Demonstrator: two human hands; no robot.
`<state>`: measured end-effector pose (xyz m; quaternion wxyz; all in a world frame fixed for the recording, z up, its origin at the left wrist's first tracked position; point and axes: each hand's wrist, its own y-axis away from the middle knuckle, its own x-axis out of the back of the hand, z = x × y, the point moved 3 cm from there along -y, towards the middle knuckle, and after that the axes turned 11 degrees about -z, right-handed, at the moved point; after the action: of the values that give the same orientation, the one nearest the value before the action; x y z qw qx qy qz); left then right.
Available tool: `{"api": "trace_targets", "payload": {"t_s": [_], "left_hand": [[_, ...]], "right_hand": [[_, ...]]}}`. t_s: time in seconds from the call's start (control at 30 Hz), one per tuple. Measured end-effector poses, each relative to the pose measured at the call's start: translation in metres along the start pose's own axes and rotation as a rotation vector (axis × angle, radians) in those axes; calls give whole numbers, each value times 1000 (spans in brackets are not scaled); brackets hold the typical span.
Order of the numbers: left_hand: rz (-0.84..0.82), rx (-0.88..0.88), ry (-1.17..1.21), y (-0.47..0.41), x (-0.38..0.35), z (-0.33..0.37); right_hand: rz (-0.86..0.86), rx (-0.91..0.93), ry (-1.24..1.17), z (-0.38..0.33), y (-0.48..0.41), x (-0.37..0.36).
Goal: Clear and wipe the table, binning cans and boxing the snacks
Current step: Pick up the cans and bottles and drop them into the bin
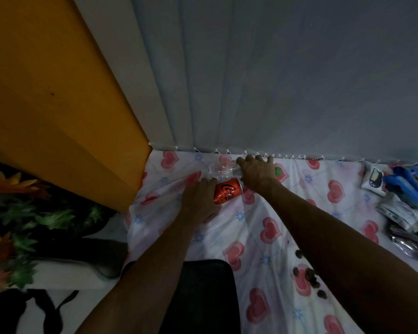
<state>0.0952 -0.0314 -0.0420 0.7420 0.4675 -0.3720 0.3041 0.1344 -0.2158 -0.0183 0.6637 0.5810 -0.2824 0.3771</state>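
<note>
Reaching both arms far forward: left hand [199,201] lying flat, fingers together, red cola can [227,191] just right of them; right hand [257,173] splaying fingers over clear plastic bottle [221,171].

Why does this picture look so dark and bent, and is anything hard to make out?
Head view: dim lighting throughout, forearms nearly silhouetted; the wide lens bows the window blinds. The red can reads clearly, but the clear plastic bottle under the right hand is faint, and the snack packets are murky.
</note>
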Motion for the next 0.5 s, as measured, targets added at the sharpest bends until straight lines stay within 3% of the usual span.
{"api": "trace_targets", "payload": {"t_s": [0.5], "left_hand": [[78,34,-97,116,-31,72]], "right_hand": [[-12,-145,-215,76,176,-64]]}}
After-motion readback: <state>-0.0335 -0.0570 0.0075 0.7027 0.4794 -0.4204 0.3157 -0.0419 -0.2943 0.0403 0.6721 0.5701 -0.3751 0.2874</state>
